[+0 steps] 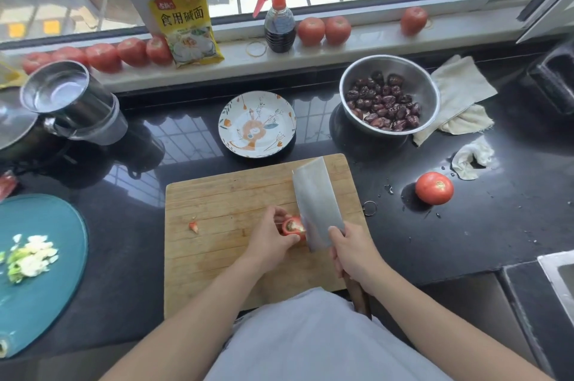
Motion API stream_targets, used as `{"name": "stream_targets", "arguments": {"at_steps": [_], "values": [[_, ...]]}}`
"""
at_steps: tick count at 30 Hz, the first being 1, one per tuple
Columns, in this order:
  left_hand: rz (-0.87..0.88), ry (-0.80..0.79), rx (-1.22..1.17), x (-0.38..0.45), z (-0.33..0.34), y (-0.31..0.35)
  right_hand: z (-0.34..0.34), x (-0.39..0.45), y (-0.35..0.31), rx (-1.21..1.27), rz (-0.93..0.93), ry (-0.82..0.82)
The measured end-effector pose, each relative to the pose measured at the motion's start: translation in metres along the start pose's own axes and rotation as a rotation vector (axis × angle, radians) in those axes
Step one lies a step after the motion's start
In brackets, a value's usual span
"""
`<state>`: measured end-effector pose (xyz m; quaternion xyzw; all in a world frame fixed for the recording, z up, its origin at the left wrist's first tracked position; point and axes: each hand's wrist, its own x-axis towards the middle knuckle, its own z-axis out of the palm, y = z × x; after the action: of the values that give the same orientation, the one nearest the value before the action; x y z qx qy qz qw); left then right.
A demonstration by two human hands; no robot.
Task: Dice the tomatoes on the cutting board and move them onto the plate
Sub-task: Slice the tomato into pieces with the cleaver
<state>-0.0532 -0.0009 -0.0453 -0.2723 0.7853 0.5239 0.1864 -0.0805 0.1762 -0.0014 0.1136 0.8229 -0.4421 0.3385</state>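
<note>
Left hand (268,236) grips the tomato piece (292,226) on the cutting board (230,194). Right hand (352,251) grasps the cleaver (316,203), blade against the tomato piece.

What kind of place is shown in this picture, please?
Most likely a home kitchen: a wooden cutting board on a dark counter, a cleaver cutting a tomato piece, and a metal bowl of dried red fruit below a window sill lined with tomatoes.
</note>
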Motion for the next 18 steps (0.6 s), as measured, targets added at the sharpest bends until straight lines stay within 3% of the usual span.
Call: {"name": "stream_targets", "arguments": {"at_steps": [18], "values": [[0.037, -0.027, 0.046, 0.001, -0.002, 0.001, 0.012, 0.01, 0.009, 0.084, 0.058, 0.035]]}}
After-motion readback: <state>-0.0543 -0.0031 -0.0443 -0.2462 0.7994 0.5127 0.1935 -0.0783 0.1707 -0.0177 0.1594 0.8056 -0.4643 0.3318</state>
